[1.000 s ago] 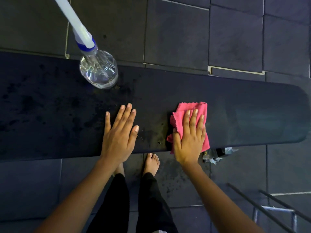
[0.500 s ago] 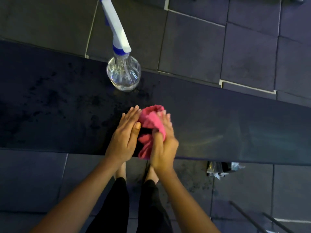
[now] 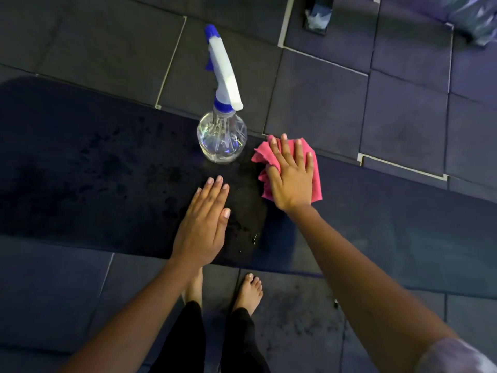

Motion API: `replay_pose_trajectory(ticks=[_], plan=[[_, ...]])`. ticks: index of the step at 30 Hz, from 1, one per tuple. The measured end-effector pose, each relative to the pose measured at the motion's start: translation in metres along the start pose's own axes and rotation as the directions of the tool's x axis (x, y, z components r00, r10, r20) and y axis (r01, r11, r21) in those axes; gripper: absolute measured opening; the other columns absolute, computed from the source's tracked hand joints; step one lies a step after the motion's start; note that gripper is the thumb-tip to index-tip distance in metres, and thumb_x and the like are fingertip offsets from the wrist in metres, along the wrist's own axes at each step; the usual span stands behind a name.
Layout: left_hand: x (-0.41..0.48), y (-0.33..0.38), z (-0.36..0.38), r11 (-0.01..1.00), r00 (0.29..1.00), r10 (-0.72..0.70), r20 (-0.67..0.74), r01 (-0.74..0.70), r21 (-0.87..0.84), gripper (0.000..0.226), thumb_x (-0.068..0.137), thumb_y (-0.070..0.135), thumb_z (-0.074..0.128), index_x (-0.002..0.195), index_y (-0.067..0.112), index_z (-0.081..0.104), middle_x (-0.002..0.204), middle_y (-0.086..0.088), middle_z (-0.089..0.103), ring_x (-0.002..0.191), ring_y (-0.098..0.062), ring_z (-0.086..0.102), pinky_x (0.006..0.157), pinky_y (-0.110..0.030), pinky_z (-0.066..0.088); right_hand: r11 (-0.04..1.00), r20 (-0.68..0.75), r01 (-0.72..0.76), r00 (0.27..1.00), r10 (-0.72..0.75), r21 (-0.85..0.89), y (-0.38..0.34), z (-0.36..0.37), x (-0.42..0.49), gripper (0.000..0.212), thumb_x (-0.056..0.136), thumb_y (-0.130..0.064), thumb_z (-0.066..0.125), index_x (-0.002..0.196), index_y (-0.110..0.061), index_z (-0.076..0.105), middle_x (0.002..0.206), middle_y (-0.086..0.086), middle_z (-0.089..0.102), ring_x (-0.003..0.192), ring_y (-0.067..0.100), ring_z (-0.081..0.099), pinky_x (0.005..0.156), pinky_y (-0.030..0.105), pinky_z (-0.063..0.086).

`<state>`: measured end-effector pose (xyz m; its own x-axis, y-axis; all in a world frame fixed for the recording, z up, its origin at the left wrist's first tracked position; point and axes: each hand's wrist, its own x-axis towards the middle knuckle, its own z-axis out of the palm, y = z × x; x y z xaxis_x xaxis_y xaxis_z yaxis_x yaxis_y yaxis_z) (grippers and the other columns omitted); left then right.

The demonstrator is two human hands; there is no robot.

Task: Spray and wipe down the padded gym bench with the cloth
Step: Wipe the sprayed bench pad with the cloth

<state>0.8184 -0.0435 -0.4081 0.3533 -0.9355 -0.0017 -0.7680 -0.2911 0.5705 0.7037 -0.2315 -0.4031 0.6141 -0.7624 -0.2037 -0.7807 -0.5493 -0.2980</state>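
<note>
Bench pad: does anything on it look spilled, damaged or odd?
Only dark wet blotches on the bench, left of the upright spray bottle, likely spray awaiting wiping. The right hand presses the cloth flat. Nothing looks damaged.

Dark square floor tiles, pale seams between them, dim bluish light, crumpled plastic top right

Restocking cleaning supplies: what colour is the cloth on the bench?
Pink: the cloth lies pressed flat under the right hand, clearest in the head view.
</note>
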Motion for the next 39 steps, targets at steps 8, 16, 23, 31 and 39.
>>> replay_pose_trajectory(ticks=[8, 16, 23, 31, 39], plan=[[-0.003, 0.0, 0.002, 0.994, 1.0, -0.003, 0.016, 0.001, 0.108, 0.05, 0.1, 0.026, 0.029, 0.145, 0.005, 0.035, 0.156, -0.01, 0.027, 0.146, -0.022, 0.02, 0.12, -0.039, 0.016, 0.98, -0.004, 0.193, 0.981, -0.193, 0.048, -0.015, 0.012, -0.059, 0.058, 0.096, -0.044, 0.019, 0.152, -0.028, 0.022, 0.16, -0.008, 0.018, 0.152, 0.021, 0.008, 0.123, 0.044, 0.009], [-0.004, -0.003, -0.002, 0.996, 0.999, 0.001, 0.049, -0.005, 0.092, 0.051, 0.101, 0.027, 0.025, 0.147, 0.006, 0.033, 0.157, -0.008, 0.023, 0.148, -0.02, 0.016, 0.121, -0.037, 0.013, 0.942, 0.098, 0.276, 0.95, -0.298, 0.191, -0.025, 0.023, -0.166, 0.056, 0.095, -0.037, 0.029, 0.149, -0.023, 0.037, 0.158, -0.004, 0.031, 0.15, 0.02, 0.018, 0.12, 0.048, 0.019], [-0.005, -0.002, 0.0, 0.996, 0.999, -0.006, 0.033, 0.003, 0.091, 0.05, 0.102, 0.029, 0.025, 0.147, 0.007, 0.033, 0.157, -0.007, 0.024, 0.148, -0.018, 0.015, 0.121, -0.037, 0.014, 0.048, 0.217, -0.263, 0.873, 0.438, 0.963, -0.038, -0.033, -0.137, 0.024, 0.079, -0.023, 0.047, 0.074, -0.021, 0.07, 0.062, -0.005, 0.06, 0.045, 0.006, 0.05, 0.048, 0.021, 0.039], [-0.006, -0.001, 0.002, 0.994, 1.0, -0.003, 0.013, 0.002, 0.112, 0.05, 0.102, 0.029, 0.027, 0.146, 0.007, 0.035, 0.157, -0.007, 0.025, 0.148, -0.018, 0.016, 0.121, -0.038, 0.015, 0.666, -0.122, -0.18, 0.917, 0.38, 0.724, -0.028, -0.058, -0.033, 0.05, 0.09, -0.027, 0.037, 0.137, -0.031, 0.052, 0.125, -0.004, 0.067, 0.12, 0.02, 0.059, 0.104, 0.049, 0.045], [-0.004, -0.002, 0.002, 0.994, 1.0, 0.013, 0.004, -0.014, 0.111, 0.049, 0.101, 0.027, 0.028, 0.144, 0.005, 0.038, 0.155, -0.01, 0.029, 0.146, -0.021, 0.021, 0.12, -0.04, 0.018, 0.995, 0.09, -0.056, 0.994, 0.064, -0.085, -0.019, 0.0, -0.024, 0.06, 0.096, -0.05, 0.017, 0.154, -0.036, 0.008, 0.165, 0.004, -0.002, 0.15, 0.038, -0.009, 0.116, 0.065, -0.003]])
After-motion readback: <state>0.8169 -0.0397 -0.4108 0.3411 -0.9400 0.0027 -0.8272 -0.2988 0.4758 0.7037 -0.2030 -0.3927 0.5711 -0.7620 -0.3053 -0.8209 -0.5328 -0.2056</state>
